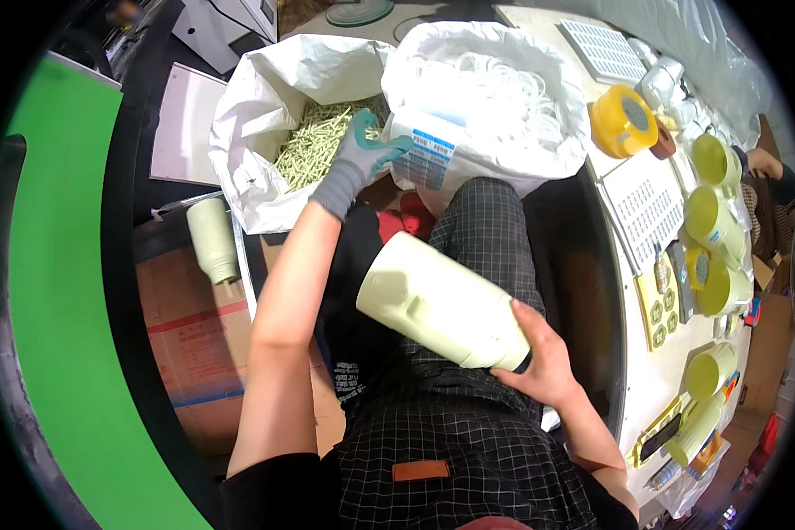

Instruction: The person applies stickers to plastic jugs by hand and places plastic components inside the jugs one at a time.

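My right hand (546,358) grips a pale yellow-green bottle (440,303) by its neck end, holding it tilted over my lap with its base pointing up-left. My left hand (362,152), in a grey and teal glove, reaches into a white sack (254,124) filled with several pale green sticks (316,141); its fingers are down among them, and I cannot tell if it holds one. A second white sack (468,88) beside it holds white rings (512,88).
A table (654,389) on the right carries several yellow-green cups (714,225), a roll of yellow tape (623,119) and sticker sheets (645,203). Another pale bottle (214,240) stands on a cardboard box (194,344) at left. Another person's arm (768,168) shows at far right.
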Action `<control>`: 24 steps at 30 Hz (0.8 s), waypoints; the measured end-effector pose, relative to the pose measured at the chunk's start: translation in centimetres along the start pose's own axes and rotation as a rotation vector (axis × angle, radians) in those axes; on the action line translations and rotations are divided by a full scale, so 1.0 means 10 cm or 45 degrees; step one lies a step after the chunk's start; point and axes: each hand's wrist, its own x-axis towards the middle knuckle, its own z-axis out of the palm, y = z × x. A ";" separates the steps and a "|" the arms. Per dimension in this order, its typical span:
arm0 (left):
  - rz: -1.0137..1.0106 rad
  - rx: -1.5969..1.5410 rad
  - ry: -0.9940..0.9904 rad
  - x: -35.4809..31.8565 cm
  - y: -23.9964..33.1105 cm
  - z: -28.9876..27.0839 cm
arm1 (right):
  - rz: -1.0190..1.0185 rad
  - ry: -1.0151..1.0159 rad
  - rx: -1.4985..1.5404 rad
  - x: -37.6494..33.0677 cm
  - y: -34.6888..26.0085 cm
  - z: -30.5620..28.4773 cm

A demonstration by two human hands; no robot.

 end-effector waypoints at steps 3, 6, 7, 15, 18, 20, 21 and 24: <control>-0.203 -0.061 -0.472 0.19 -0.22 -0.09 | -0.012 -0.081 -0.106 0.02 -0.02 0.06; -0.151 0.426 -0.419 -0.16 -0.16 0.01 | 0.014 -0.055 -0.058 -0.04 0.05 0.11; -0.131 0.520 -0.367 -0.30 -0.11 0.01 | 0.020 -0.050 -0.020 -0.06 0.05 0.16; 0.308 0.748 0.122 -0.72 0.33 0.00 | -0.037 -0.050 0.177 -0.04 0.15 0.18; 0.539 0.789 0.216 -0.73 0.30 0.00 | 0.023 -0.066 0.167 -0.05 0.09 0.23; 0.596 0.853 0.230 -0.78 0.36 0.02 | 0.052 -0.069 0.120 -0.05 0.05 0.23; 0.580 0.836 0.219 -0.83 0.41 0.03 | 0.052 -0.070 0.105 -0.05 0.04 0.23; 0.574 0.761 0.254 -0.95 0.48 0.00 | 0.038 -0.073 0.111 -0.05 0.04 0.24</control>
